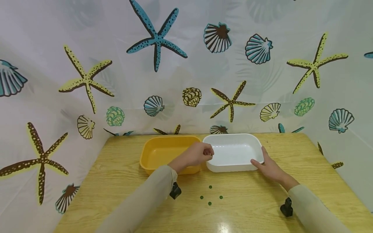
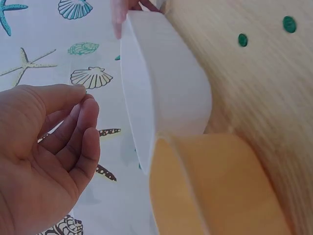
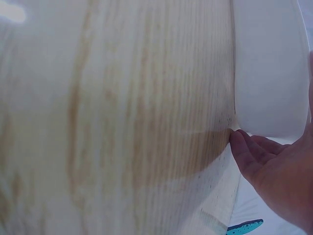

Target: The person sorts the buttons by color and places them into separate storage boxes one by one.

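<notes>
My left hand (image 1: 201, 153) is over the left end of the white plastic basin (image 1: 231, 168), close to where it meets the orange basin (image 1: 147, 150). In the left wrist view, thumb and forefinger of the left hand (image 2: 54, 142) pinch together; a tiny dark-green sliver shows between the tips, mostly hidden. My right hand (image 1: 271, 168) holds the white basin at its near right corner, thumb on the front side and fingers along the right end. Several small green buttons (image 1: 209, 203) lie on the table in front of the basins.
The wooden table (image 1: 116, 191) reaches back to a patterned curtain (image 1: 186, 71) with starfish and shells, which also hangs at both sides. Black wrist cameras (image 1: 175, 191) sit under the sleeves. The two basins stand side by side near the table's back edge.
</notes>
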`<state>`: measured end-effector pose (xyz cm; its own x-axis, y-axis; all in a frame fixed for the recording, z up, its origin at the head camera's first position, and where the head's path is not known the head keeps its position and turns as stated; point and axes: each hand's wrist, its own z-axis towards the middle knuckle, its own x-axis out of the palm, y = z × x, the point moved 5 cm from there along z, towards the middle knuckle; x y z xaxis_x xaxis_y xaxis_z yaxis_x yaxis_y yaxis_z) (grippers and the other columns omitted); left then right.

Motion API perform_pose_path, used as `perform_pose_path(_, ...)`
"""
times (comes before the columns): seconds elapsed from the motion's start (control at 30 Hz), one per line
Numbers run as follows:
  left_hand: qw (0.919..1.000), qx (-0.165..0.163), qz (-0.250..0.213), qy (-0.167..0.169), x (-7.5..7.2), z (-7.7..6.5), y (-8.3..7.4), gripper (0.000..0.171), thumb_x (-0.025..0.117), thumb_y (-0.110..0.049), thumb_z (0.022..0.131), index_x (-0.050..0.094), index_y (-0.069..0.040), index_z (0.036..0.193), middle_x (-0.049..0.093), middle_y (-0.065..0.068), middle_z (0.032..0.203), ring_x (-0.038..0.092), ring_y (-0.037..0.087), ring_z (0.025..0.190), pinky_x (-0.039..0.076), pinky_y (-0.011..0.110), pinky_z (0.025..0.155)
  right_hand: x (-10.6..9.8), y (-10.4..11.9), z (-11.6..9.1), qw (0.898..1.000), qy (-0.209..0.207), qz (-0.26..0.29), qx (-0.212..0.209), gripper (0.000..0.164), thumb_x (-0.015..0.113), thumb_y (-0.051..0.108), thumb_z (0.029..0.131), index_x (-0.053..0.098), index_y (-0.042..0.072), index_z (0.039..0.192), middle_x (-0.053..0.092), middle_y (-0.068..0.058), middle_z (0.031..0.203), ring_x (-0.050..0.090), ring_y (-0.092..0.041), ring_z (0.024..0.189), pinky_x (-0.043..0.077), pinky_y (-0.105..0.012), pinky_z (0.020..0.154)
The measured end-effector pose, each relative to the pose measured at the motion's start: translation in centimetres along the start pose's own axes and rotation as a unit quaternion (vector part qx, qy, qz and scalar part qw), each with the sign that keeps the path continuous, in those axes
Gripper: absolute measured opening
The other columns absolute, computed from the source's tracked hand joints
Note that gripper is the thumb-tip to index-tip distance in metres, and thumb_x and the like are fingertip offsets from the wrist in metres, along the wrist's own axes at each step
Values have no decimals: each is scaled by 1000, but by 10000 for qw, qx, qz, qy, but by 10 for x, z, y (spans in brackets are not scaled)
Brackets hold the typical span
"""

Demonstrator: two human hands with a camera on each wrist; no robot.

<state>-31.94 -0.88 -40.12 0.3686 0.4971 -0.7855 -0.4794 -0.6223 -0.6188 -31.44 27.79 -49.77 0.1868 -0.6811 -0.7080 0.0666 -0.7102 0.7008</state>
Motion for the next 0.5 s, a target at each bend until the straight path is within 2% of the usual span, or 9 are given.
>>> perform_pose_path(0.13, 9999, 85, -113, -72, -8, 14, -1, 10, 64, -6, 88, 68, 0, 96, 63, 2, 82, 57, 14, 75, 48, 22, 66, 0, 0, 0, 10000, 17, 40, -26, 99, 46, 53, 95, -16, -5, 146, -6, -31, 151, 8, -51, 136, 14, -61, 105)
perform_pose_path(0.3, 9998, 121, -65, -112, -10, 28, 1, 9, 64, -7, 88, 69, -2, 94, 64, 2, 84, 58, 14, 77, 48, 23, 68, -1, -2, 1, 10000, -18, -16, 17, 98, 47, 53, 95, -15, -4, 146, -5, -31, 151, 9, -51, 135, 15, -61, 105)
perform_pose_path(0.5, 9996, -237, -127, 22, -1, 37, 10, 11, 65, -7, 88, 69, -2, 96, 62, 2, 82, 55, 15, 75, 46, 22, 67, 0, -3, 1, 10000, -17, 19, 0, 97, 47, 50, 96, -16, -4, 146, -6, -31, 151, 8, -51, 136, 14, -60, 105)
